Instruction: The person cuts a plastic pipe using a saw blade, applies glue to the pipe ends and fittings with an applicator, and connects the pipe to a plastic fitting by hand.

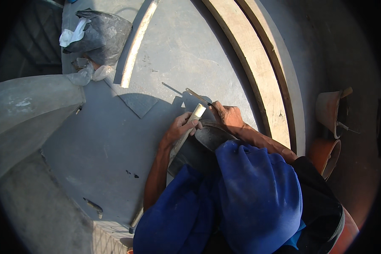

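Observation:
My left hand (185, 127) is wrapped round a pale, narrow pipe-like piece (180, 143), its cut end tilted up and away from me. Whether it is plastic or wood I cannot tell. In my right hand (227, 116) is a thin hacksaw blade (196, 95), gripped at its near end and pointing up to the left. The blade is beyond the piece's cut end, and apart from it. A dusty dark round container (213, 136) lies under my hands, between my blue-clad knees. My right fingers are partly hidden behind the back of the hand.
Two long wooden planks (252, 57) run along the right. A pale strip (139, 44) lies ahead, beside a black bucket (110, 36) with plastic scraps. Orange buckets (321, 154) stand at far right. A dark hand tool (94, 205) lies on the grey floor (101, 135) at lower left.

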